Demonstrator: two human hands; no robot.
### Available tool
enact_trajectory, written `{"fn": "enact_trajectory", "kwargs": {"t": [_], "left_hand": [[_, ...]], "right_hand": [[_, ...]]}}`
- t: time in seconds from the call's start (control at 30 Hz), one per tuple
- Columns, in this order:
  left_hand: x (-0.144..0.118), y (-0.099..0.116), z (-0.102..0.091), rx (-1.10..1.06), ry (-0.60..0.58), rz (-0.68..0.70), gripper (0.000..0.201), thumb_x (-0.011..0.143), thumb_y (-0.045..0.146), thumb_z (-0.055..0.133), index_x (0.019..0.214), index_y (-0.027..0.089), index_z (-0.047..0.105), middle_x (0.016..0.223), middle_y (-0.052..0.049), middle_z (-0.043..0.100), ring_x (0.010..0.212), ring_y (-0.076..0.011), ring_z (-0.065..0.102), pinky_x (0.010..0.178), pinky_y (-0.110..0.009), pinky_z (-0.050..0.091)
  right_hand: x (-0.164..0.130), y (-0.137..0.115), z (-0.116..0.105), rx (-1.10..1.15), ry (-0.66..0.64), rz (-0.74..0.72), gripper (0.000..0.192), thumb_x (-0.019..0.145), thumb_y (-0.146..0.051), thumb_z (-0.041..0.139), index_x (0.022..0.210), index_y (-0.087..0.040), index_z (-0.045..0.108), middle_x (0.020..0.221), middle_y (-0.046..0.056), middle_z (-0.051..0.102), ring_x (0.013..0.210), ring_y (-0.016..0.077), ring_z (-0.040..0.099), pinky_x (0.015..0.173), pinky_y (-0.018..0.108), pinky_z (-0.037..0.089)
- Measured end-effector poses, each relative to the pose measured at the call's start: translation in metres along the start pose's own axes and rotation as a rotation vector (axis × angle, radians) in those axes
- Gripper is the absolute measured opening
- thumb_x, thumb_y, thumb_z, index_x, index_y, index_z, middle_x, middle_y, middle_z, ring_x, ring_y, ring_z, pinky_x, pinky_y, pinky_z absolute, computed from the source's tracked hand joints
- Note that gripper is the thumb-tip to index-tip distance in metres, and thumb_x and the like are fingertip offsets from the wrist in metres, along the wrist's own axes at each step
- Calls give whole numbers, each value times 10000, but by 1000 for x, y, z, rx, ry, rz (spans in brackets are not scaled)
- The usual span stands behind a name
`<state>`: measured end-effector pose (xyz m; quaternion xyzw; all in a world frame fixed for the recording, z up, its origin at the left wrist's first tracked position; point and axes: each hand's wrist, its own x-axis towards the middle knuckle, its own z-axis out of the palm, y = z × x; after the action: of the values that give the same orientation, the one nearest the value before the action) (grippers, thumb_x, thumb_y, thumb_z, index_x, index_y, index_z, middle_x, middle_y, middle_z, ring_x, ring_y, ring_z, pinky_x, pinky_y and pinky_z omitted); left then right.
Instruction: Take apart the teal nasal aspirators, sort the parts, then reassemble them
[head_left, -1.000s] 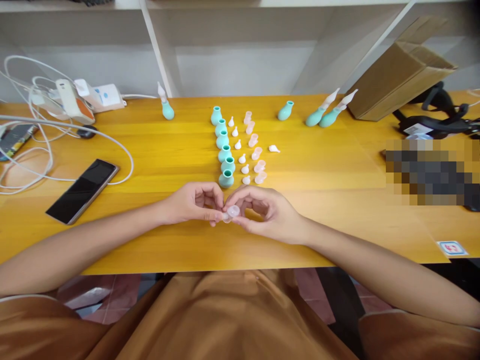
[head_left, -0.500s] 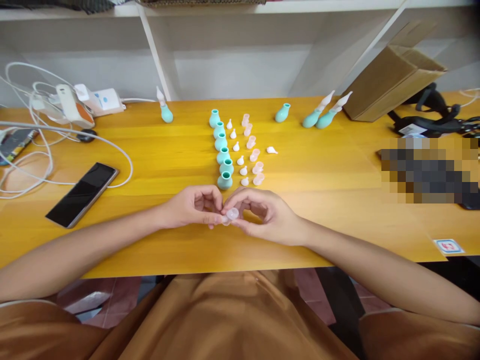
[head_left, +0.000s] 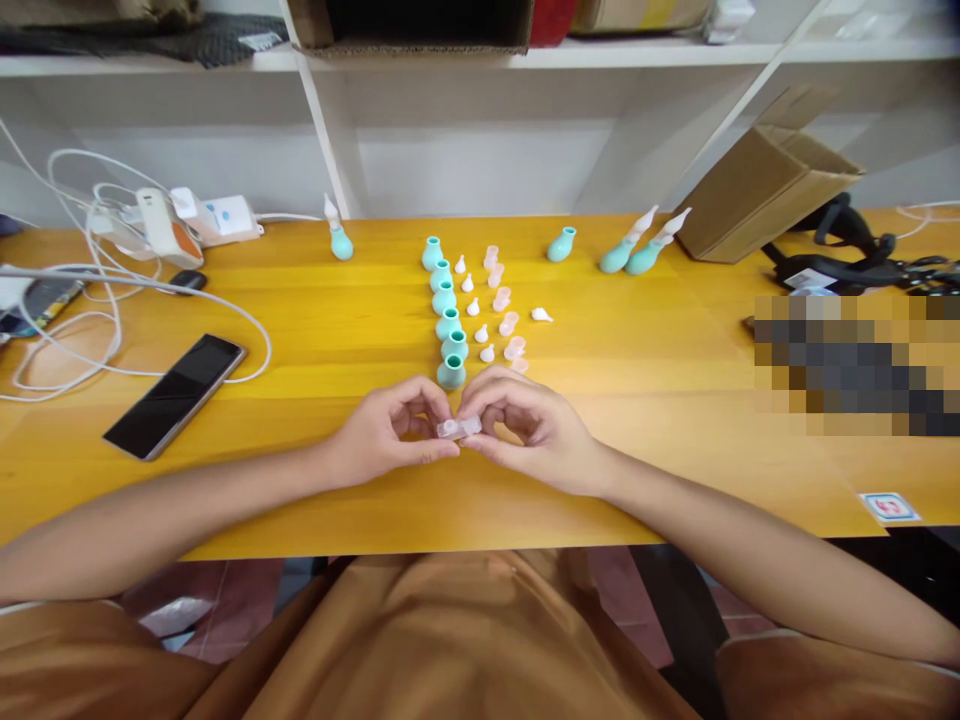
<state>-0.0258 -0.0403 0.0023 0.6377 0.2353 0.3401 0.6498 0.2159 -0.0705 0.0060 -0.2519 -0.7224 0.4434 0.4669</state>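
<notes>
A small clear plastic connector (head_left: pixel 469 428) lies sideways between my fingertips above the front of the table. My left hand (head_left: pixel 386 425) pinches its left end and my right hand (head_left: pixel 544 428) its right end. Just beyond my hands, several teal squeeze bulbs (head_left: pixel 451 373) stand in a column with their mouths up. To their right runs a column of small white tips (head_left: pixel 481 333), then one of pinkish clear connectors (head_left: pixel 509 323); my right hand partly covers the nearest connector. One more white tip (head_left: pixel 541 314) lies apart, further right.
Nasal aspirators with tips stand at the back left (head_left: pixel 340 235) and back right (head_left: pixel 652 245); a bare teal bulb (head_left: pixel 561 245) is between. On the left are a phone (head_left: pixel 176 398), white cables and chargers (head_left: pixel 225 218). A cardboard box (head_left: pixel 765 180) and black straps (head_left: pixel 840 250) occupy the right.
The clear connector has turned in my fingers, from its round opening facing up to lying lengthwise. My view has tilted up, showing more of the shelf.
</notes>
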Motion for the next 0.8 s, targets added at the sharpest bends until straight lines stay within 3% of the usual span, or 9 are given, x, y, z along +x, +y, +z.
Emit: {"fn": "enact_trajectory", "kwargs": {"t": [0.07, 0.13, 0.27, 0.33, 0.4, 0.5, 0.63, 0.8], "left_hand": [[-2, 0, 1, 68, 9, 38, 264, 911, 245, 880, 1028, 181, 652, 956, -11, 716, 868, -122, 724, 829, -250, 623], [-4, 0, 1, 143, 21, 54, 229, 947, 270, 840, 1033, 184, 646, 963, -25, 731, 848, -126, 730, 793, -245, 615], [-5, -1, -2, 279, 39, 136, 211, 959, 294, 817, 1004, 188, 640, 949, -42, 750, 799, -133, 726, 730, -242, 602], [-3, -3, -4, 311, 44, 188, 205, 958, 281, 814, 989, 191, 633, 938, -36, 745, 789, -131, 726, 731, -247, 610], [-2, -5, -6, 332, 40, 221, 195, 959, 263, 808, 986, 193, 628, 929, -29, 740, 782, -126, 723, 724, -243, 610], [-1, -7, -7, 352, 12, 240, 180, 965, 240, 795, 993, 195, 623, 922, -25, 742, 767, -117, 716, 704, -231, 601], [-1, -9, -8, 370, -1, 250, 183, 961, 233, 796, 1002, 193, 622, 925, -29, 746, 753, -115, 707, 694, -233, 599], [-1, -10, -10, 378, 4, 232, 193, 961, 260, 796, 1006, 190, 622, 935, -39, 759, 754, -123, 710, 693, -242, 598]], "right_hand": [[4, -1, -6, 1, -36, -18, 237, 943, -299, 885, 1149, -251, 778, 1112, 69, 690, 890, 170, 688, 698, 297, 576], [12, 2, -22, -36, 24, -42, 270, 916, -407, 909, 1100, -247, 793, 1105, 71, 694, 866, 176, 669, 682, 303, 560], [30, 28, -82, -241, 488, 59, 294, 1079, -467, 627, 935, -236, 739, 909, 38, 670, 728, 166, 577, 687, 314, 510], [35, 48, -112, -497, 568, 172, 191, 999, -403, 677, 952, -227, 737, 936, 45, 690, 752, 179, 588, 761, 340, 530], [37, 67, -132, -733, 531, 278, 178, 917, -369, 722, 987, -207, 745, 1012, 71, 706, 736, 181, 585, 833, 381, 552], [36, 87, -141, -898, 397, 380, 289, 854, -371, 774, 1076, -186, 755, 1072, 101, 708, 769, 200, 611, 892, 411, 573], [37, 96, -137, -973, 392, 404, 278, 872, -308, 743, 1116, -177, 757, 1052, 109, 717, 817, 222, 647, 896, 401, 570], [40, 94, -139, -952, 410, 396, 148, 927, -287, 679, 1008, -179, 740, 1032, 102, 741, 714, 181, 617, 823, 368, 557]]}}
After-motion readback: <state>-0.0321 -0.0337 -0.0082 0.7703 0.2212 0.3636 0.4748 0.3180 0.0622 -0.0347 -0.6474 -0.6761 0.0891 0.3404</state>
